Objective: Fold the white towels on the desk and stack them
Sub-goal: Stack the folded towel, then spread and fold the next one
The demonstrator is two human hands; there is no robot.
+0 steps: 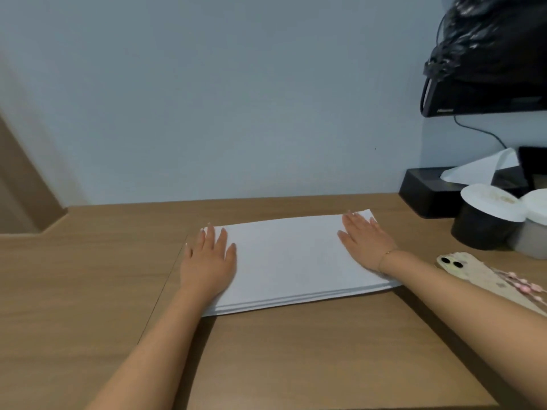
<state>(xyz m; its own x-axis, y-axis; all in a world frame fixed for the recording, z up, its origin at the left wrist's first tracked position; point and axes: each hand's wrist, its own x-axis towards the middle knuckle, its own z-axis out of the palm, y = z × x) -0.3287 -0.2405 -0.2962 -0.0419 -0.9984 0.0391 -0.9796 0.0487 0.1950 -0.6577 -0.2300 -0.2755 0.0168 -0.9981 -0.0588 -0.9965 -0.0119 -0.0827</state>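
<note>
A white towel (291,261), folded into a flat rectangle with several layered edges showing along its near side, lies in the middle of the wooden desk (296,356). My left hand (208,261) rests flat on the towel's left end, fingers spread and pointing away from me. My right hand (365,239) lies flat on the towel's far right part, fingers spread too. Neither hand grips the cloth; both press down on it.
A phone (470,275) in a pale case with a pink charm lies right of the towel. Behind it stand two cups with white lids (491,220), a black tissue box (435,190) and a black device under a plastic bag (488,72). The wall runs along the desk's far edge.
</note>
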